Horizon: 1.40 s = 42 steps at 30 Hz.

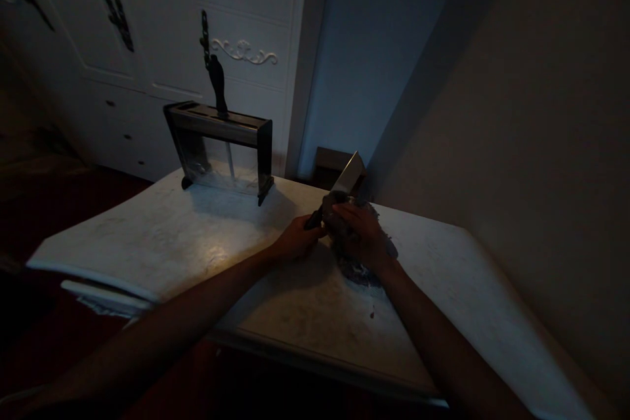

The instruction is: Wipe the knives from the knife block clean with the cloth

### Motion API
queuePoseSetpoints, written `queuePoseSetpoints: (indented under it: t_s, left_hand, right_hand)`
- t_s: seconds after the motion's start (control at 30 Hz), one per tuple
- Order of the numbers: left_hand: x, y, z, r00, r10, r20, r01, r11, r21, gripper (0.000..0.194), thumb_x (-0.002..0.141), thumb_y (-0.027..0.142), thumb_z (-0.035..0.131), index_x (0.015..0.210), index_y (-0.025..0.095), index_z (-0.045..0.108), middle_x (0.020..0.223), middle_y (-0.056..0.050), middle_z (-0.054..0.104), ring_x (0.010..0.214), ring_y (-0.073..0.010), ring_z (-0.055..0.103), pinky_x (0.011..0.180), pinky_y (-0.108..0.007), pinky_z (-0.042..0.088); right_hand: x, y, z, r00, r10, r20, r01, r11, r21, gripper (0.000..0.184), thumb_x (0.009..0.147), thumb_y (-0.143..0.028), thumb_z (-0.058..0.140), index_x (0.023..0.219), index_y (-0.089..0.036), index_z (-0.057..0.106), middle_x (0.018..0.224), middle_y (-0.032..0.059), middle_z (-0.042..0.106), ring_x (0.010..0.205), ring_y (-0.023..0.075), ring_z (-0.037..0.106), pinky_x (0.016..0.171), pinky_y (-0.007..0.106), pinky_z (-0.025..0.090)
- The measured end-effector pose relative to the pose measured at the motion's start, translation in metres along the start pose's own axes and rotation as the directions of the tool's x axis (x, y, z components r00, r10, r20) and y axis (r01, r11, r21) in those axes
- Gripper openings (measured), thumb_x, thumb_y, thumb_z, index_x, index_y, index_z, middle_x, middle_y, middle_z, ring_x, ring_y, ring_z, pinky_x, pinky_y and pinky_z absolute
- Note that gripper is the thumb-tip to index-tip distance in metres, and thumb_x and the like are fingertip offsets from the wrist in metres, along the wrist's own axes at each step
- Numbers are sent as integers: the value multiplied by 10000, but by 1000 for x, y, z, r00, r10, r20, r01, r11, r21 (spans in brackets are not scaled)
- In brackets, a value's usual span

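Note:
My left hand (296, 241) is closed round the dark handle of a broad-bladed knife (347, 176), whose blade points up and away to the right. My right hand (358, 234) is curled over a dark crumpled cloth (367, 270) lying on the white table (172, 243), and it presses that cloth against the base of the blade. The two hands nearly touch. The scene is dim, so fine detail of the cloth is lost.
A knife block (219, 147) with clear sides stands at the table's far edge, one black-handled knife (217, 82) in its slot. White cupboard doors (147, 26) are behind it. A wall runs along the right. The table's front edge is close to me.

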<state>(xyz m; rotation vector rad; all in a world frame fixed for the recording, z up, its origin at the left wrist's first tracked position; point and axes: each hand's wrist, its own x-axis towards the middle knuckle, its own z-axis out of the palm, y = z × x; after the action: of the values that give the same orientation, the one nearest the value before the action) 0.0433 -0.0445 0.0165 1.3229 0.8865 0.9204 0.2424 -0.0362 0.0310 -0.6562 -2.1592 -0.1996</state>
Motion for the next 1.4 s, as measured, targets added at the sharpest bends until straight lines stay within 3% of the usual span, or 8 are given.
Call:
queuePoseSetpoints:
  t_s: [0.07,0.17,0.47,0.6,0.73,1.07,1.27,1.4]
  left_hand:
    - [0,0,0,999,32,-28,-31,998,46,337,740,463,638,830,172,496,485,77,434,321,-70,365,306,-193,276]
    - [0,-1,0,998,51,-31,-49,996,70,334,758,467,620,843,159,521,491,73,440,326,-66,364,318,-194,278]
    - [1,-1,-1,995,61,-80,-58,998,35,351,720,461,653,837,166,503,492,81,427,329,-60,351,319,-188,271]
    - [-1,2,0,992,46,-120,-53,997,-55,436,734,573,630,845,189,458,498,99,373,321,-53,303,301,-183,246]
    - [0,2,0,989,48,-143,-69,987,-147,526,753,708,498,777,187,433,506,75,371,324,-51,278,297,-188,207]
    - [2,-1,1,969,174,-175,-188,980,-67,662,736,811,496,876,165,468,633,47,439,413,-54,370,363,-194,247]
    - [2,-2,1,979,179,-97,-189,977,-102,620,749,762,570,923,175,471,688,46,457,512,-73,430,446,-202,332]
    - [3,3,-1,952,269,-147,-280,958,-65,581,760,662,647,1036,155,590,885,-21,602,782,-123,555,668,-221,447]
  right_hand:
    - [2,-5,0,995,-74,61,74,997,-8,577,896,-195,592,1452,-245,443,1304,106,603,1164,271,587,924,424,509]
    - [5,-8,2,993,-79,82,79,997,-6,602,887,-169,581,1464,-242,425,1290,120,598,1142,275,589,881,424,519]
    - [-2,8,9,990,50,131,-39,996,-81,311,866,-223,600,1167,-161,650,1057,145,667,941,301,640,792,440,531]
    - [-2,11,10,979,124,165,-104,987,-121,250,874,-238,593,1106,-169,656,982,123,678,891,288,641,776,420,526]
    - [-3,11,9,972,160,170,-142,984,-109,235,870,-249,590,1077,-163,660,987,126,681,902,292,640,799,423,519]
    - [-2,2,6,977,211,17,-211,972,107,288,907,-309,568,1174,-225,632,1086,92,681,1008,282,637,892,448,517]
    - [1,-12,11,922,381,-70,-359,909,213,357,936,-435,576,1237,-250,622,1198,73,663,1119,268,612,1005,440,484]
    - [3,-20,16,874,485,-24,-449,825,344,473,926,-535,578,1291,-236,606,1284,88,628,1206,286,574,1072,469,438]
